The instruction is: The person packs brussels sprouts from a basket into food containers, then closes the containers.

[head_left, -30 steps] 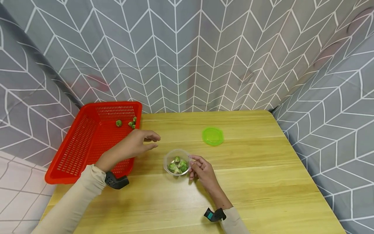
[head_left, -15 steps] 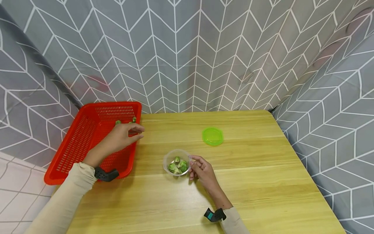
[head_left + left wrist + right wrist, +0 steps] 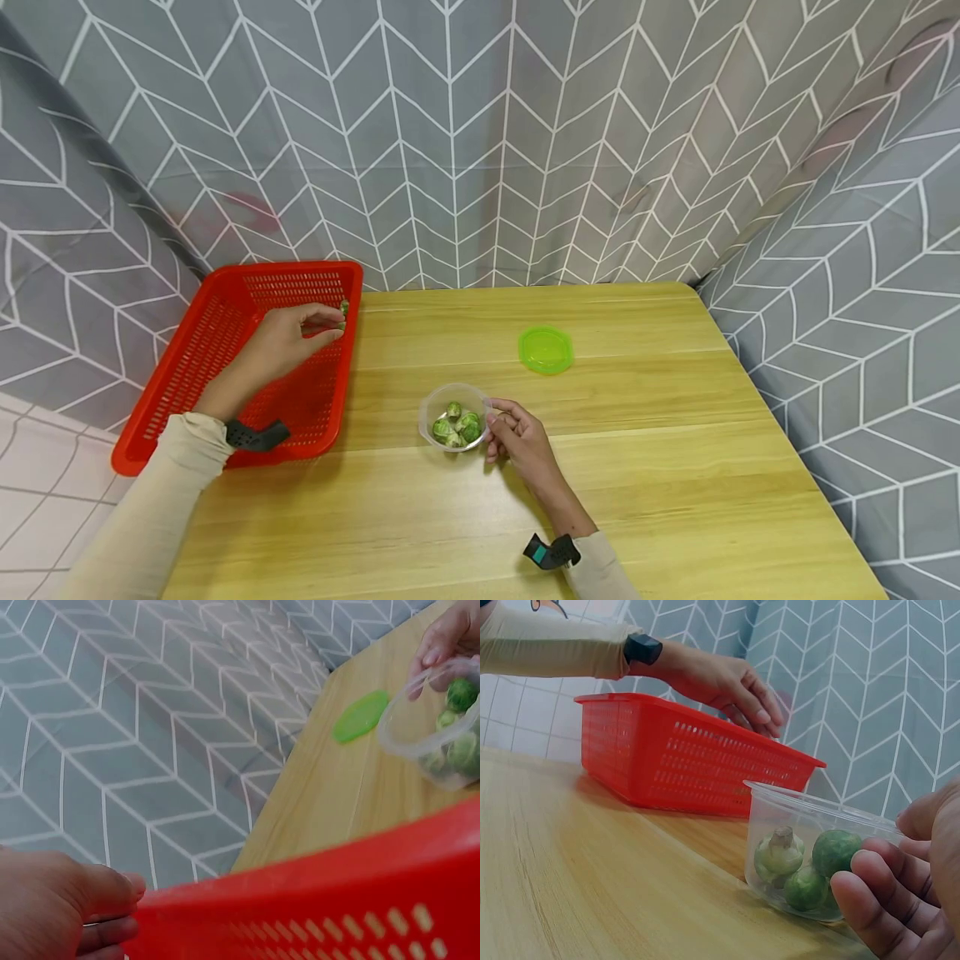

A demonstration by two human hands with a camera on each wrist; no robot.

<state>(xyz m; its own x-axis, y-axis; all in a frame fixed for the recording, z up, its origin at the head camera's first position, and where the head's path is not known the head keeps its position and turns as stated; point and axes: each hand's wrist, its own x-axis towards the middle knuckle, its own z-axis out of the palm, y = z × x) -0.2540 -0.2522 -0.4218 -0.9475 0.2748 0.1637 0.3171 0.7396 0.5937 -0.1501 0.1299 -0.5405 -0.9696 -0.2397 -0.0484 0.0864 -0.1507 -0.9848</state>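
In the head view, my left hand (image 3: 277,340) hung over the red basket (image 3: 300,267), thumb and fingers apart near sprouts (image 3: 344,307): likely a fetching step, needing a pinch next. The left wrist view hid those. In the right wrist view, my right hand (image 3: 892,900) pinched the clear tub (image 3: 760,811), more sprouts (image 3: 805,888) inside.

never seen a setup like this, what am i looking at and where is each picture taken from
No machine is working here, just a person's bare hands. The wide view comes from a head-worn camera; the other two come from cameras on the left and right wrists.

On the wooden table are a red basket, a green lid and a clear plastic container with Brussels sprouts inside. The right hand holds that container by its side. The left hand reaches into the basket near more sprouts; whether it touches one is unclear.
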